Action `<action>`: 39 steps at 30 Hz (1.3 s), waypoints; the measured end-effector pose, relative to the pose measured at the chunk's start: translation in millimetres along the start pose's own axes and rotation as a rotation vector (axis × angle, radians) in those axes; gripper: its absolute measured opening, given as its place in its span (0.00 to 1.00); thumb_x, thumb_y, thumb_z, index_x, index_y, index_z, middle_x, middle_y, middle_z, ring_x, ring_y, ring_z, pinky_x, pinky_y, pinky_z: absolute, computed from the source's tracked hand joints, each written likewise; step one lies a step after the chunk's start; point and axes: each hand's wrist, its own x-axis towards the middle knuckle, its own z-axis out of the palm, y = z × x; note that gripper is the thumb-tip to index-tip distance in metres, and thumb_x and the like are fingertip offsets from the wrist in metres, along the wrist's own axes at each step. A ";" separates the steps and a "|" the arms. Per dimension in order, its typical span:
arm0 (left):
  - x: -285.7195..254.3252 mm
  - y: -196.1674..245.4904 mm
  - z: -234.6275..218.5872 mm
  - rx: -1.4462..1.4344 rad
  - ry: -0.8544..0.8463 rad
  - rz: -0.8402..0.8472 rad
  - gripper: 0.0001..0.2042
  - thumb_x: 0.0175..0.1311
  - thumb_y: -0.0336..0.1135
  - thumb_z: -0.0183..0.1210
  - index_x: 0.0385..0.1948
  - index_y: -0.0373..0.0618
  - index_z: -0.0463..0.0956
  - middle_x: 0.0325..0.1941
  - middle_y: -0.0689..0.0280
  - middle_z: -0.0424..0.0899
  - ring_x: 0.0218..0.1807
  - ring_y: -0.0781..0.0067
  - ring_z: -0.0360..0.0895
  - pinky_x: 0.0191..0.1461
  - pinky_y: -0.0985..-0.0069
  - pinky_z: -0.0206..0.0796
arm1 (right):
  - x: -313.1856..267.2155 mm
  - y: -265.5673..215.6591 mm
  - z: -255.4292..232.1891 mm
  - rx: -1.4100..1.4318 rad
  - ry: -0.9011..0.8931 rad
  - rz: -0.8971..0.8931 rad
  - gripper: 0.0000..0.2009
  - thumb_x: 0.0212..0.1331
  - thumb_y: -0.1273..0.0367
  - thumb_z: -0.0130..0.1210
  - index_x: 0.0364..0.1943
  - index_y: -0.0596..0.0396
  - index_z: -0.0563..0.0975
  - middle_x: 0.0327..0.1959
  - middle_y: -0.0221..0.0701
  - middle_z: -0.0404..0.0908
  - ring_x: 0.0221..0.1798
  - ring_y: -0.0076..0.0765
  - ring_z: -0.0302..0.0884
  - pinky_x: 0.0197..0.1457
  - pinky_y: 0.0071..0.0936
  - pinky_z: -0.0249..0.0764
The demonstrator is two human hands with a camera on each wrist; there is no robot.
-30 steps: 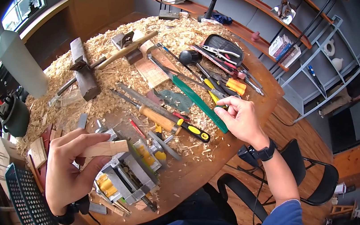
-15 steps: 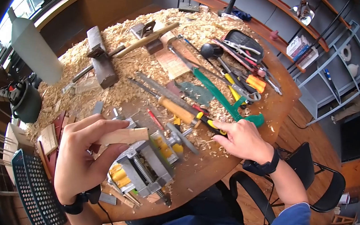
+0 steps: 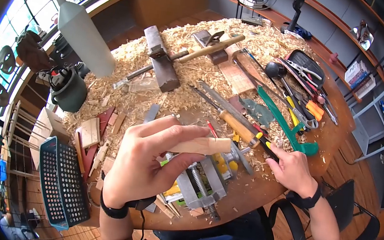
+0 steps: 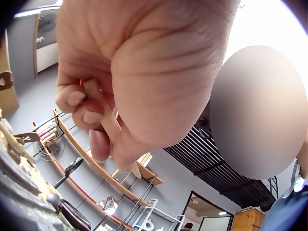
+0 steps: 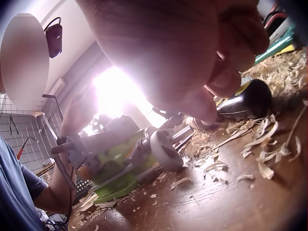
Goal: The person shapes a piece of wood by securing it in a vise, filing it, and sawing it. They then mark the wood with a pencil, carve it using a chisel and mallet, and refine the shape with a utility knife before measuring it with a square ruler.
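My left hand (image 3: 149, 158) pinches a small pale wood piece (image 3: 210, 146) between thumb and fingers, above the grey metal vise (image 3: 208, 182) on the table. In the left wrist view, the wood piece (image 4: 110, 122) shows between the curled fingers and the thumb. At the table's right, my right hand (image 3: 296, 173) has its thumb and index finger at the black-and-yellow handle (image 3: 267, 147) of a long flat file. Beside that file lies a pointed tool with a wooden handle (image 3: 237, 125). The right wrist view shows the rounded handle end (image 5: 248, 100) by the fingertips, close over the tabletop.
Wood shavings (image 3: 128, 50) cover the table's back. A green-handled tool (image 3: 281, 119), pliers (image 3: 301, 68) and other tools lie at the right. A wooden plane (image 3: 160, 63) and a white bottle (image 3: 85, 35) stand at the back left. A perforated basket (image 3: 62, 183) stands at the left.
My right hand has moved from the green-handled tool down to the file's black-and-yellow handle. The left hand still holds the wood piece over the vise. The head view has turned left.
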 end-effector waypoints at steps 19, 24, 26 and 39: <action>1.7 -4.2 0.2 0.016 0.065 0.120 0.20 0.55 0.32 0.79 0.50 0.42 0.90 0.32 0.64 0.88 0.33 0.73 0.83 0.36 0.75 0.70 | 1.2 2.8 3.8 0.012 0.029 -0.022 0.20 0.63 0.66 0.68 0.56 0.62 0.86 0.15 0.42 0.79 0.19 0.50 0.80 0.28 0.42 0.75; 1.8 -3.8 1.2 0.008 0.067 0.109 0.20 0.53 0.31 0.79 0.50 0.41 0.90 0.32 0.64 0.87 0.32 0.73 0.82 0.36 0.76 0.69 | 0.4 1.8 2.7 0.013 0.036 -0.024 0.19 0.62 0.66 0.68 0.55 0.61 0.86 0.16 0.42 0.80 0.20 0.51 0.81 0.28 0.43 0.76; 1.3 -1.8 0.1 0.021 0.070 0.099 0.20 0.52 0.30 0.78 0.49 0.41 0.90 0.32 0.64 0.87 0.31 0.73 0.81 0.35 0.76 0.68 | 1.3 1.0 3.9 0.012 0.030 -0.012 0.19 0.62 0.66 0.68 0.55 0.61 0.86 0.16 0.42 0.80 0.20 0.51 0.82 0.29 0.43 0.76; 1.2 3.0 3.0 0.057 0.106 0.088 0.21 0.51 0.26 0.79 0.50 0.41 0.89 0.28 0.64 0.84 0.26 0.73 0.78 0.29 0.75 0.64 | -3.9 7.0 4.7 0.007 0.030 -0.031 0.18 0.64 0.63 0.66 0.54 0.59 0.87 0.22 0.46 0.85 0.25 0.54 0.85 0.32 0.47 0.79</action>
